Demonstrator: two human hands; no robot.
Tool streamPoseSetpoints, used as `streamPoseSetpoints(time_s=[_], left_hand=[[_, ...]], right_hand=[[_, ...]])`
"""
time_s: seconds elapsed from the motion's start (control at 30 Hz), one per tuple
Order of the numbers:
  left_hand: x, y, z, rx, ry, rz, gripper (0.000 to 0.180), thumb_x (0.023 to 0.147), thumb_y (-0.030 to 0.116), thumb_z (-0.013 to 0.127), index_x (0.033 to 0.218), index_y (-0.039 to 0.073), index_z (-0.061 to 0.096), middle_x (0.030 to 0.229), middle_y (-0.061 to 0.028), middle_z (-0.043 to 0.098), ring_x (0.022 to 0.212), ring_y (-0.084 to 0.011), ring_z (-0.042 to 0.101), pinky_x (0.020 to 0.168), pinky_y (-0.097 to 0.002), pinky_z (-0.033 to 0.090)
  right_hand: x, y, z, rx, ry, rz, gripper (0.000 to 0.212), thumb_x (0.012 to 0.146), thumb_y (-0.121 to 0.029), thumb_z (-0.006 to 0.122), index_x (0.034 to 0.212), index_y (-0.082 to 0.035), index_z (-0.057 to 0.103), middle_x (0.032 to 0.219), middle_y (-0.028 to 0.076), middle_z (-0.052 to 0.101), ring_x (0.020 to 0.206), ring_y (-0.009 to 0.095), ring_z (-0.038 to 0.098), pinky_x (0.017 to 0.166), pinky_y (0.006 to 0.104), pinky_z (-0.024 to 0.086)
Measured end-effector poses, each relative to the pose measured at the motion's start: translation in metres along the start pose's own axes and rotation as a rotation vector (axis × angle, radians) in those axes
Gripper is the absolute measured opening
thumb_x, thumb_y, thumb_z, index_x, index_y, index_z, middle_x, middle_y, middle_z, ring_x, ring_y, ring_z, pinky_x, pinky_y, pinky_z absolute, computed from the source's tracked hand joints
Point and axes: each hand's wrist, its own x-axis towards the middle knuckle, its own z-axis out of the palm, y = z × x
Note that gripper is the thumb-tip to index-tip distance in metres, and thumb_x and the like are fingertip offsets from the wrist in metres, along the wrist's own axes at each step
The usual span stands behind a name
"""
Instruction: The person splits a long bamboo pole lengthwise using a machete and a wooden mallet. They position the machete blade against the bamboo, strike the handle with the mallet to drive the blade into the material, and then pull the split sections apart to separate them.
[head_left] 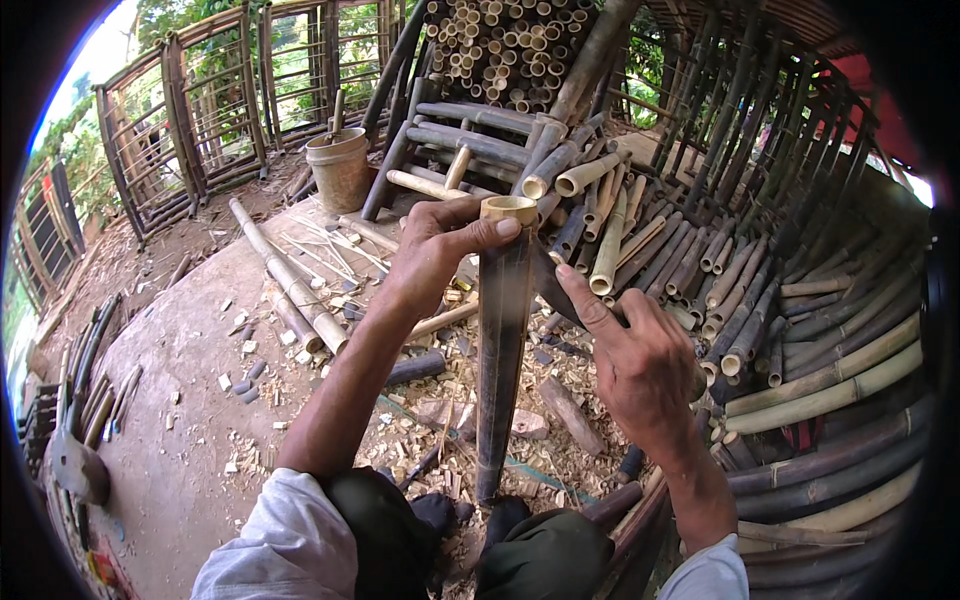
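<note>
A dark bamboo pole (503, 350) stands nearly upright in front of me, its pale cut rim facing up and its lower end down between my feet. My left hand (440, 250) is closed around its top, with the thumb lying across just below the rim. In my right hand (645, 375) is a knife (553, 288) with a dark blade, the index finger stretched along its back. The blade lies against the pole's right side, a little under the rim. The knife's handle is mostly hidden in my fist.
Pale wood chips (400, 450) litter the ground around my feet. Many cut bamboo lengths (700, 260) lie piled to the right, with long poles (830, 390) nearer me. A bucket (337, 170) stands at the back left, beside a bamboo rack (470, 143). A loose pole (290, 275) lies left.
</note>
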Motion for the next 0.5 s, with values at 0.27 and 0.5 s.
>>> streamPoseSetpoints(time_s=[0.27, 0.5], left_hand=[[0.0, 0.0, -0.005, -0.029, 0.011, -0.002, 0.048, 0.09, 0.026, 0.078, 0.124, -0.008, 0.07, 0.111, -0.0148, 0.076, 0.104, -0.0184, 0.069, 0.1, -0.0316, 0.05], [0.003, -0.009, -0.016, -0.032, -0.011, -0.041, 0.051, 0.09, 0.028, 0.079, 0.126, -0.006, 0.069, 0.109, -0.0118, 0.075, 0.1, -0.0164, 0.069, 0.095, -0.0293, 0.05]], right_hand=[[-0.009, 0.001, 0.013, 0.063, -0.038, -0.074, 0.073, 0.086, 0.001, 0.063, 0.153, -0.026, 0.054, 0.083, 0.008, 0.053, 0.072, 0.026, 0.06, 0.066, 0.0425, 0.051], [-0.057, -0.025, 0.061, 0.128, -0.296, -0.218, 0.065, 0.093, -0.002, 0.061, 0.152, -0.027, 0.054, 0.081, 0.007, 0.062, 0.075, 0.023, 0.066, 0.067, 0.0411, 0.056]])
